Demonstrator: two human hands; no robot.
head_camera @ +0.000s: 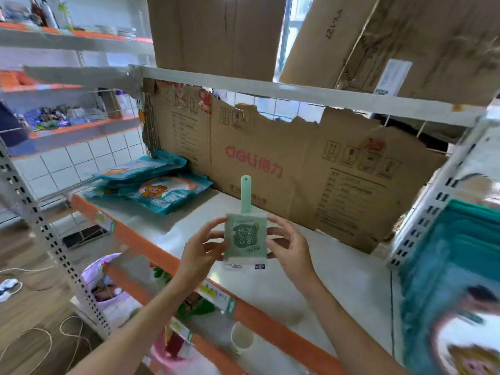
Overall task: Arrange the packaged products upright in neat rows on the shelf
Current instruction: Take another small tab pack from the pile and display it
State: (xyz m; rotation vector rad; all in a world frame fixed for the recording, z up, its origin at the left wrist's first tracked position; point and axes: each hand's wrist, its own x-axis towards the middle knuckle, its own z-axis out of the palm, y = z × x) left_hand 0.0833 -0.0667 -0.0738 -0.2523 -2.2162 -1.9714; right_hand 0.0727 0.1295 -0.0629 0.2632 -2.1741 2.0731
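Observation:
A pale green packaged product [245,239] with a long green handle pointing up is held above the shelf board [311,272], its label upside down. My left hand [201,250] pinches its left edge and my right hand [288,249] pinches its right edge. Several teal packets [159,185] lie flat in a loose pile at the shelf's back left corner. More teal packets [457,280] stand stacked at the right edge of view, blurred.
A torn brown cardboard sheet [297,169] lines the back of the shelf. Cardboard boxes [216,33] sit on the shelf above. An orange shelf lip [151,247] with price tags runs along the front. A white perforated upright [433,201] stands at the right.

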